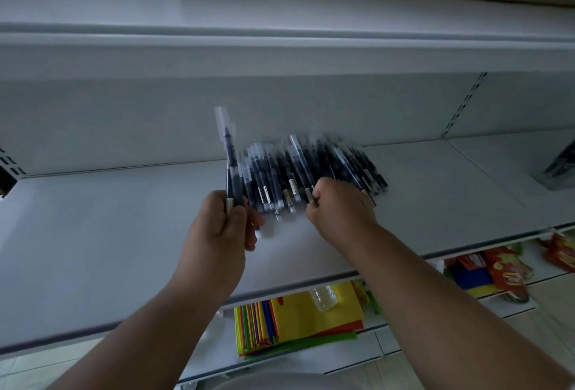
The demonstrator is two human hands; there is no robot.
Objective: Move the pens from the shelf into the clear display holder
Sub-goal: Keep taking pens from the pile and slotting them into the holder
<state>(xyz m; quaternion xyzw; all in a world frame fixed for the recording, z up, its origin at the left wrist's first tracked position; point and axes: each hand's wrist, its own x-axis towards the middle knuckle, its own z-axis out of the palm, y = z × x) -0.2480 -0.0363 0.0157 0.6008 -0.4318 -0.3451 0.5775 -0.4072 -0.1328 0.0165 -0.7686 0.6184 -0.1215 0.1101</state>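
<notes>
Two pens [231, 168] stand gripped in the left hand [224, 221] — right hand [337, 206] pinches one blurred pen [308, 192] from the pile [311, 168] — count unclear.

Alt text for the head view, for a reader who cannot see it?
Over a pile of dark pens on a white shelf, the left hand grips a few pens upright while the right hand pinches one at the pile's front edge. A clear holder sits far right.

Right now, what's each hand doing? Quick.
Left hand: fingers curled round a few upright pens.
Right hand: fingers pinching a pen's end in the pile of pens on the shelf.
</notes>
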